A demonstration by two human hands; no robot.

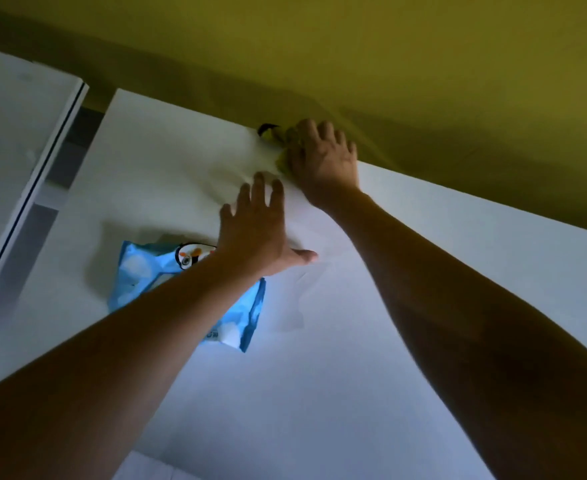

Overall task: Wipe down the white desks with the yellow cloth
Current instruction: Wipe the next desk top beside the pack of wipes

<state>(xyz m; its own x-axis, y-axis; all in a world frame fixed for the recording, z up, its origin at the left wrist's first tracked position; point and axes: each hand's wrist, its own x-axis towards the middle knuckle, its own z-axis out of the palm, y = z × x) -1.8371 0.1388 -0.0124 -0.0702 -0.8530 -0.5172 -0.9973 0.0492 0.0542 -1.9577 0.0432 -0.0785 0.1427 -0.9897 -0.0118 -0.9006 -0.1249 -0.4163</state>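
Cloth first: only a crumpled edge of the yellow cloth (285, 148) shows, poking out on the left of our right hand (323, 161), so we cannot make out its full shape, its long axis or which way it points. It lies bunched at the far edge of the white desk (371, 323), right against the yellow wall (354, 46). A small dark curved thing (267, 128) sits just beside the cloth at that edge, too dim to identify.

Our right hand lies palm down over the cloth, pressing on it, fingers slightly spread and bent toward the wall; the fingertips are blurred, and whether they curl around the fabric we cannot tell. Our left hand (257, 226) is flat on the desk a little nearer to us, fingers straight and spread, thumb out to the right, holding nothing. Both forearms run off the bottom of the view.

Our left forearm covers the middle of a blue packet (139, 271) with a cartoon penguin, lying flat on the desk near the left hand; its print is too small to read.

The desk top is plain white and dimly lit, bluish toward us. To the left, across a dark gap, we see a second white desk (15, 133), cut off by the frame's edge.
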